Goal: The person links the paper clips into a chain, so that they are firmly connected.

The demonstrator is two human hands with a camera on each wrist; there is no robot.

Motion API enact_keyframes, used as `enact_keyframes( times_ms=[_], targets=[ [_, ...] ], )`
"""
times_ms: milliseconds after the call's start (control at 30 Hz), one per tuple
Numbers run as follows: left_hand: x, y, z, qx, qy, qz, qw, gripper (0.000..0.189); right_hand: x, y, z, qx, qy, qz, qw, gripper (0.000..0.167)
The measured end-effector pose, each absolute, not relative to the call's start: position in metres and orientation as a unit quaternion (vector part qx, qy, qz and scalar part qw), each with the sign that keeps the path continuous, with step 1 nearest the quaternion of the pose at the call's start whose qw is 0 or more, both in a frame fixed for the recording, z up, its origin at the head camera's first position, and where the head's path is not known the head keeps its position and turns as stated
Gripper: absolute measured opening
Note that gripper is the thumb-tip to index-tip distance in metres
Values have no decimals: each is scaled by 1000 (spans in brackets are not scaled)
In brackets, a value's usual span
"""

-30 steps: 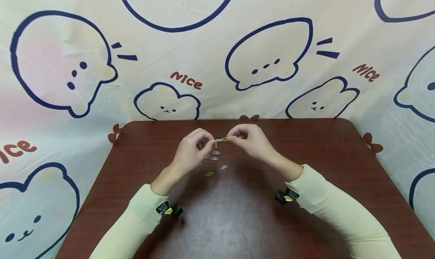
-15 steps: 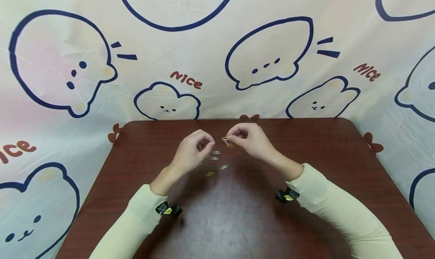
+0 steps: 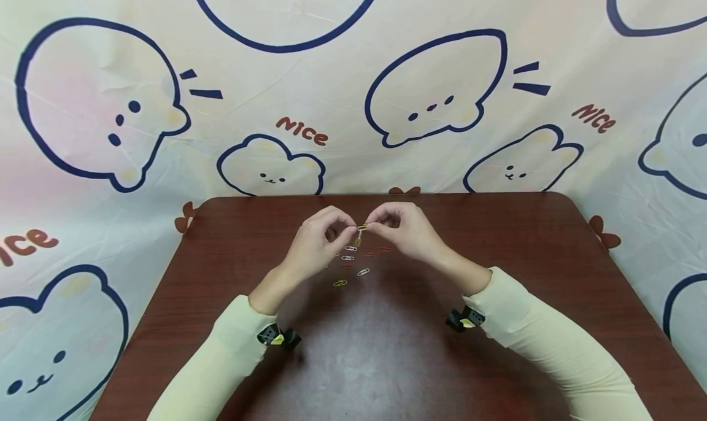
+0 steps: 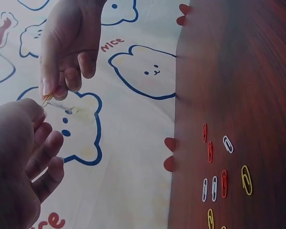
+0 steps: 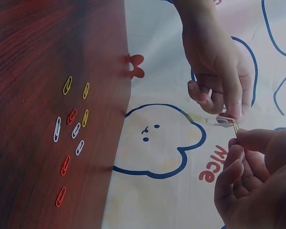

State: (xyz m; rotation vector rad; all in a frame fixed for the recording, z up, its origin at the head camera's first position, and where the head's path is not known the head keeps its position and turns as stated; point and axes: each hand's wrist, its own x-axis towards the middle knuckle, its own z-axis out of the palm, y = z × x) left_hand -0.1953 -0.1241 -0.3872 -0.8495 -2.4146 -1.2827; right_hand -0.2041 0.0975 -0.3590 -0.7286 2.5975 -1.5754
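Between the two hands is a yellow paper clip [image 3: 362,227], with a white clip and another yellow clip [image 3: 358,242] hanging from it in a short chain. My right hand [image 3: 409,232] pinches the upper yellow clip between thumb and forefinger. From the other side my left hand [image 3: 317,240] has its thumb and forefinger together on the same clip, as the right wrist view also shows at the clip [image 5: 236,128]. The fingertips hide part of it. In the wrist views the hanging part of the chain is blurred.
Loose paper clips lie on the dark red table [image 3: 364,359] below the hands: several white [image 3: 363,272], several red [image 3: 385,249] and several yellow [image 3: 340,283]. A patterned cloth [image 3: 353,102] hangs behind the table. Each wrist wears a small black camera [image 3: 278,336].
The left hand held the far part of the chain, then let go, and the chain dropped below the right hand. Now the left fingertips have moved right onto the upper yellow clip.
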Motion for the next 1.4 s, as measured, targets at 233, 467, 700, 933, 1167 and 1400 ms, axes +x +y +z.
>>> enact_keyframes(
  times_ms=[233, 467, 700, 933, 1167, 1400],
  targets=[
    [-194, -124, -387, -296, -836, -440, 137, 4, -203, 96, -359, -239, 829, -505, 7, 4],
    [-194, -124, -388, -309, -829, -445, 139, 5, -202, 94, -361, -246, 825, -509, 3, 5],
    [-195, -125, -389, -313, -824, -451, 143, 5, -203, 93, -362, -246, 824, -511, 4, 4],
    [-195, -126, -390, -312, -826, -448, 137, 4, -202, 92, -361, -244, 825, -509, 14, 4],
    [-194, -128, -391, -311, -827, -448, 139, 6, -205, 96, -362, -243, 822, -515, 14, 5],
    [-195, -131, -394, -312, -825, -449, 145, 10, -216, 104, -372, -228, 826, -515, 6, 9]
  ],
)
